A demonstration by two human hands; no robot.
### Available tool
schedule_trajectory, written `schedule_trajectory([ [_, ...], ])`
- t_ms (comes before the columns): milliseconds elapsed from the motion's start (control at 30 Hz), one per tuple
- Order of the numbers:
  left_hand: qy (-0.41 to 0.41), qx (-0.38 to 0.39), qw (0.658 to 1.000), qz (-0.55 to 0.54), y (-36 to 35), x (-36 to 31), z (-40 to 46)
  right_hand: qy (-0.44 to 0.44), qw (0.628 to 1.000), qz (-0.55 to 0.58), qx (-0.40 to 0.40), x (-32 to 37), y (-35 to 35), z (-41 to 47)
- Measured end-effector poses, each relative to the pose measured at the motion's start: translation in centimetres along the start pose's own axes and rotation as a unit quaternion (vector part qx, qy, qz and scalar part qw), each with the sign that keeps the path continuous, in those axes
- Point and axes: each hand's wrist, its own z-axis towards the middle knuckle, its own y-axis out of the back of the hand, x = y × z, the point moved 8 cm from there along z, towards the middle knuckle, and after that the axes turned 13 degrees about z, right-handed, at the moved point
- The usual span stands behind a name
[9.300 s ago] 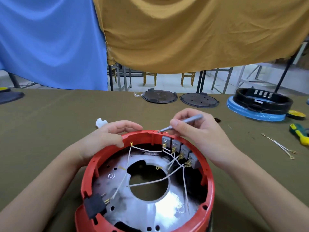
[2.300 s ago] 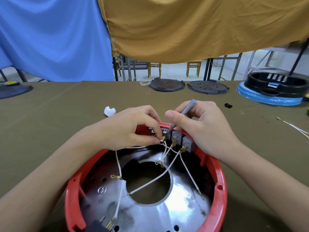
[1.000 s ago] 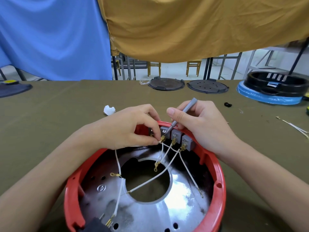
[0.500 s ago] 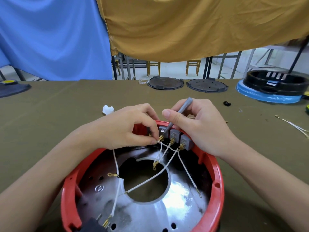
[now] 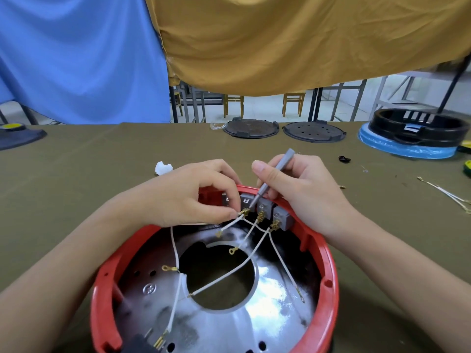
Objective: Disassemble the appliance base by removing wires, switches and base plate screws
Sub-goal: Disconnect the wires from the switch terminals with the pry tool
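Red base (image 5: 328, 296) on desk (image 5: 76, 189): metal plate, white wires (image 5: 251, 259), grey switches (image 5: 281, 220) at far rim | left hand (image 5: 188, 197) fingers pinch brass terminal (image 5: 245, 212) | right hand (image 5: 303, 192) fingers grip grey tool (image 5: 274, 178), tip at terminal.

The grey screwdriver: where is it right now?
In the head view the grey screwdriver is held in the right hand, just right of centre, its tip down at the grey switches on the far rim of the red base.
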Motion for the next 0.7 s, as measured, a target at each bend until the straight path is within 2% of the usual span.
schedule_trajectory([
  [200, 0.016, -0.056, 0.988, -0.141, 1.1, 0.6, -0.3, 0.044, 0.997, 0.062, -0.024, 1.0, 0.3, -0.2],
  [333, 0.01, -0.097, 0.989, -0.107, 1.5, 0.5, -0.1, 0.091, 0.993, 0.079, 0.014, 2.4, -0.3, -0.4],
  [467, 0.004, -0.151, 0.986, -0.072, 2.5, 0.5, -0.1, 0.104, 0.994, 0.016, 0.038, 2.7, -0.6, -0.6],
  [700, 0.0, -0.156, 0.983, -0.093, 2.5, 0.3, -0.1, 0.081, 0.996, -0.008, 0.038, 2.2, -0.7, -0.5],
])
